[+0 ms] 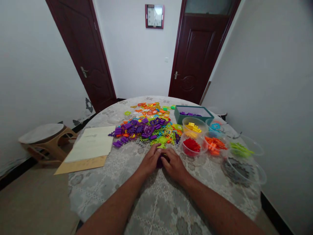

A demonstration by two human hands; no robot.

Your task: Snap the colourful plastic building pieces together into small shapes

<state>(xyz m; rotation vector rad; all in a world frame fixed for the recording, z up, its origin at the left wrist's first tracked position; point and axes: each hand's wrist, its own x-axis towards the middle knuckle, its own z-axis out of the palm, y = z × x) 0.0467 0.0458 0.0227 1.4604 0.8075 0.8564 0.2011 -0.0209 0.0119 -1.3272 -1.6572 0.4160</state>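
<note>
Both forearms reach forward over a round table. Left hand (151, 160) and right hand (174, 165) curve toward each other, fingers bent, cupped around a purple plastic piece (159, 162), mostly hidden, low over a grey patterned tablecloth (156, 209); exact grip cannot be told. Just ahead, a heap of multicoloured interlocking plastic pieces (146, 129). To the right, clear bowls (192, 145) of single-colour pieces and a teal tray (193, 114). To the left, papers (90, 143) on a tan envelope (80, 165), print too faint to read. A wall clock (154, 16) hangs between two dark red doors (83, 55).
</note>
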